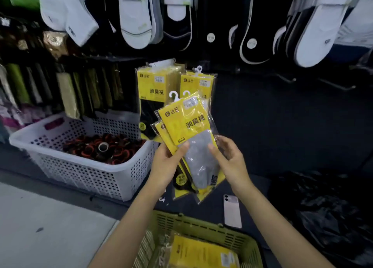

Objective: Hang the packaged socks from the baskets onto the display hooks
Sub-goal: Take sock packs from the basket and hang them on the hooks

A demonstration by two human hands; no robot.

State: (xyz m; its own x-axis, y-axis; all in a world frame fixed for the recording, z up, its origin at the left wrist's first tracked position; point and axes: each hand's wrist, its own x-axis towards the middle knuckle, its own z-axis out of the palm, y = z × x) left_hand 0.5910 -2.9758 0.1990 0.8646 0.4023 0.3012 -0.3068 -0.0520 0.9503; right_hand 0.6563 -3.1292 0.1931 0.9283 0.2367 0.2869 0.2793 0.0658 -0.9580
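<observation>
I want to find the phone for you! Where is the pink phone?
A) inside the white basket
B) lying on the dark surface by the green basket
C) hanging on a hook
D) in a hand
B: the phone lies flat on the dark surface beside the green basket, while the left hand and right hand hold only the sock packs.

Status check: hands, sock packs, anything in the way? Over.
Left hand grips fanned sock packs, right hand pinches the front one. Spare packs in green basket. Hung packs just behind.
</observation>
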